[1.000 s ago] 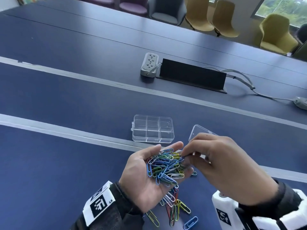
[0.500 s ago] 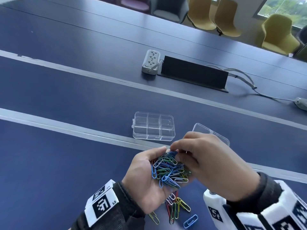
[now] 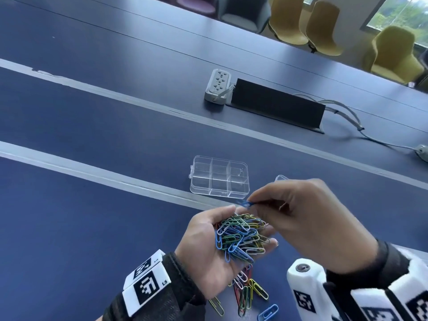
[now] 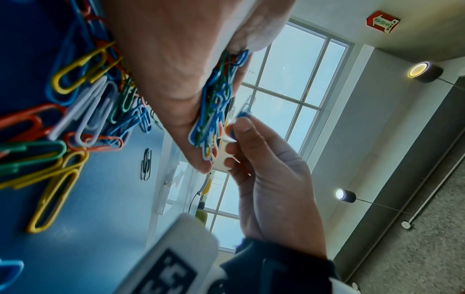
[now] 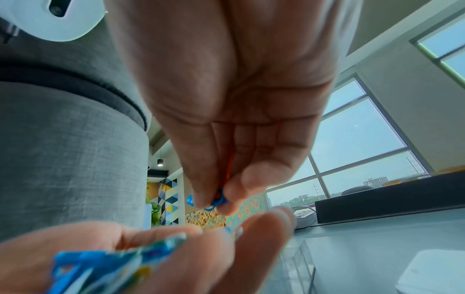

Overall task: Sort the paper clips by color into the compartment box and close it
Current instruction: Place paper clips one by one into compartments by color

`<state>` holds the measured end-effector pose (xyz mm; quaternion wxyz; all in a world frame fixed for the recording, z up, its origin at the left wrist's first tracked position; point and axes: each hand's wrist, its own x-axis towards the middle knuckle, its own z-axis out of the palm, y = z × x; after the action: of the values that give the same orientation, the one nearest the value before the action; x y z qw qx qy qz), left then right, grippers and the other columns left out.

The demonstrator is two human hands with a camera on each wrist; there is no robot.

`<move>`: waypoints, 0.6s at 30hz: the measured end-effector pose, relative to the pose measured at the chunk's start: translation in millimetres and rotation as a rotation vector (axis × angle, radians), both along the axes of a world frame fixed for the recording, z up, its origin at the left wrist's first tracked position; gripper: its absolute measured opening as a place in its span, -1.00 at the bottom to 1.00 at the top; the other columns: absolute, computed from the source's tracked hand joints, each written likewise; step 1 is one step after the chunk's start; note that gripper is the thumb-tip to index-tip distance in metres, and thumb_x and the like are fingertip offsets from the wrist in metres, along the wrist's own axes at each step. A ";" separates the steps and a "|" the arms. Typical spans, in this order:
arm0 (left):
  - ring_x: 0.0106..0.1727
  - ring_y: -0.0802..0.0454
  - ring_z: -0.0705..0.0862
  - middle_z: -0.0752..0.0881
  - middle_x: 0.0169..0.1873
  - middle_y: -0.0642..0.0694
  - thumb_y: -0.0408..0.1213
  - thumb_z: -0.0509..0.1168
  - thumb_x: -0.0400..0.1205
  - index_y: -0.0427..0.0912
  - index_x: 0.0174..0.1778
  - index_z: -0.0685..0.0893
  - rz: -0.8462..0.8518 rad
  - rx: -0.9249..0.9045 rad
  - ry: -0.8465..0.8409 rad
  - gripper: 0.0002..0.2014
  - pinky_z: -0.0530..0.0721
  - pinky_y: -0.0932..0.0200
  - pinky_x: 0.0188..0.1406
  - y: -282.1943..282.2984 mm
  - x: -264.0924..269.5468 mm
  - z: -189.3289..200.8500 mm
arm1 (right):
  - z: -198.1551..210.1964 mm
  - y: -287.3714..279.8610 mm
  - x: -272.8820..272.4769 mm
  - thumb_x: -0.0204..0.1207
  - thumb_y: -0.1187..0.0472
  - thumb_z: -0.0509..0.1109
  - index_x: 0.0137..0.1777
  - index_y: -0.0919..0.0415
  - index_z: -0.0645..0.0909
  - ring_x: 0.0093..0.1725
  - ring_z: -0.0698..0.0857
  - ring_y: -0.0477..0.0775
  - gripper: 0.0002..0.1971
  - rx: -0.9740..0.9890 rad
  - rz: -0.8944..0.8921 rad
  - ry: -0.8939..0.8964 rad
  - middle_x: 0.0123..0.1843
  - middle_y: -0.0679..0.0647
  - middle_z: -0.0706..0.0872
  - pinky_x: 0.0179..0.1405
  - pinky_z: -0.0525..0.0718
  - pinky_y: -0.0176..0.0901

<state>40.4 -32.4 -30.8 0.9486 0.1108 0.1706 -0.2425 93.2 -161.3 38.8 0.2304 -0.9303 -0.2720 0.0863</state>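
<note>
My left hand (image 3: 206, 249) lies palm up just above the table, and a heap of mixed-colour paper clips (image 3: 240, 237) rests on its loosely cupped fingers. Just above the heap, my right hand (image 3: 251, 203) pinches one blue paper clip (image 3: 244, 203) between thumb and forefinger; the right wrist view shows this blue clip (image 5: 217, 200) at the fingertips, with a thin orange-red wire further back in the same hand. The clear compartment box (image 3: 218, 178) stands open, a little beyond both hands, and its cells look bare. Its loose lid (image 3: 281, 177) is mostly hidden behind my right hand.
Several loose clips (image 3: 249, 294) lie on the blue table under my left wrist, and a blue one (image 3: 268, 312) is nearest me. Farther back are a grey power strip (image 3: 217, 85), a black cable flap (image 3: 275, 105) and grey cables (image 3: 347, 117). Chairs stand beyond the table.
My right hand has drawn up and away from the heap with a blue clip pinched, ending nearer the box. The left hand has stayed cupped under the heap.
</note>
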 end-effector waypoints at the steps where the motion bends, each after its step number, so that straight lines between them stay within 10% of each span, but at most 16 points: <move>1: -0.18 -0.29 0.77 0.77 -0.18 -0.36 -0.28 0.09 0.57 -0.43 -0.19 0.80 -0.007 0.005 -0.006 -0.60 0.63 -0.23 0.11 0.4 0.5 -1.0 | 2.7 0.5 5.8 0.38 0.20 0.49 -0.19 0.02 0.78 -0.35 0.72 -0.24 -0.93 0.015 -0.030 -0.008 -0.36 -0.16 0.79 -0.28 0.60 -0.49; 11: 0.06 -0.36 0.68 0.69 0.15 -0.48 -0.28 0.04 0.62 -0.50 0.26 0.61 0.028 0.017 0.030 -0.56 0.57 -0.21 0.18 5.9 4.4 -0.8 | -3.0 33.7 60.3 0.44 0.18 0.39 -0.08 0.09 0.78 -0.04 0.73 0.07 -0.85 -0.357 0.008 -0.096 -0.07 0.01 0.83 0.01 0.65 -0.19; 18: 0.01 -0.34 0.71 0.71 0.13 -0.47 -0.27 0.05 0.61 -0.48 0.26 0.61 0.040 0.005 0.033 -0.56 0.65 -0.17 0.09 6.7 6.6 -3.7 | -1.1 24.8 62.7 0.45 0.27 0.41 -0.02 0.12 0.78 -0.46 0.53 -0.30 -0.83 -0.233 -0.029 0.010 -0.24 -0.08 0.79 -0.34 0.42 -0.51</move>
<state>47.1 -25.7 -34.5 0.9500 0.1055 0.1891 -0.2248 156.0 -136.6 37.7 0.1234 -0.9541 -0.2456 0.1185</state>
